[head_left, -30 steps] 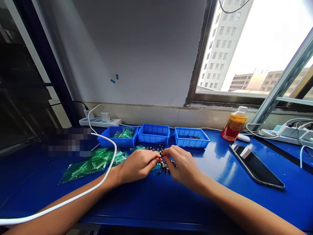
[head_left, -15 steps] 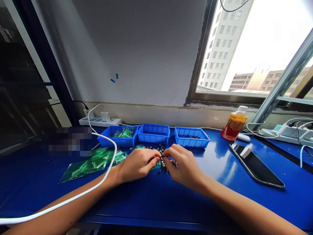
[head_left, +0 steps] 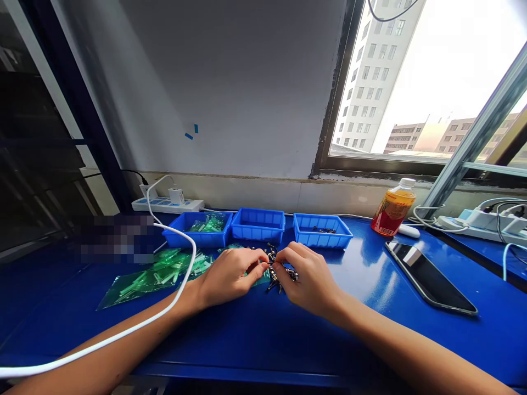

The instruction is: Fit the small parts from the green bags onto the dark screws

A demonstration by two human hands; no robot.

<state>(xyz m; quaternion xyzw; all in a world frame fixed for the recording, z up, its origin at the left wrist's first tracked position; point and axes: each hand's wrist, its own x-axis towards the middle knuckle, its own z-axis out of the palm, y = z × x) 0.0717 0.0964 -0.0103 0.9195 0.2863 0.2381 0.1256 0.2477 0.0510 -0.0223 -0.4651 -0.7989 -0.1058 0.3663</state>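
Note:
Over the blue table, my left hand [head_left: 234, 274] and my right hand [head_left: 307, 277] meet fingertip to fingertip. Both are closed in a pinch, and whatever sits between the fingers is too small to name. Beneath and between them lies a heap of small dark and metallic parts [head_left: 274, 282], partly hidden by my fingers. Green plastic bags [head_left: 158, 271] holding pale slender pieces lie left of my left hand, and one reaches under it.
Behind my hands stand three blue bins: a left bin [head_left: 195, 238] with green bags, a middle bin [head_left: 258, 233], and a right bin [head_left: 321, 238] with a few dark parts. A white cable [head_left: 164, 310] crosses my left forearm. A phone [head_left: 432, 280] and drink bottle [head_left: 393, 211] are rightward.
My hands stay almost in place, still pinching close together. The thin dark piece seen between the fingertips before is harder to make out now. The view has shifted very slightly.

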